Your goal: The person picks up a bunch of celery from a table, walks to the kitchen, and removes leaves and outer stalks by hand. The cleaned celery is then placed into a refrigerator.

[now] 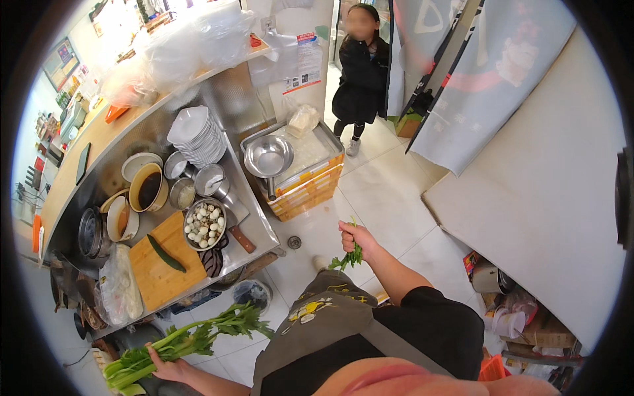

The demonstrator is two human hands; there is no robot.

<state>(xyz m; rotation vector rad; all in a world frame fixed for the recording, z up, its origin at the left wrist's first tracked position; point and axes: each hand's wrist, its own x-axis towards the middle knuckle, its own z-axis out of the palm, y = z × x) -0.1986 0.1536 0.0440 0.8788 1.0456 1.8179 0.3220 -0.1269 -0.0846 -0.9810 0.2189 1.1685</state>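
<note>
My left hand (167, 364) grips a large bunch of celery (190, 341) near its pale stalk ends, with the leafy tops pointing right across the front of my apron. Farther forward, over the tiled floor, my right hand (359, 239) is closed around a small bunch of leafy celery (347, 260); leaves hang below the fist and a sprig shows above it. To my left, a green cucumber (166, 253) lies on a wooden cutting board (143, 277). Beside the board, a metal bowl of quail eggs (204, 224) stands by a cleaver (241, 238) with a wooden handle.
Stacked white plates (195, 134) and a pot of dark liquid (149, 190) stand on the steel counter (257, 232). A metal ladle (269, 156) rests on a taped box (312, 192). Below the counter is a lined bin (252, 294). A person (364, 74) stands in the doorway.
</note>
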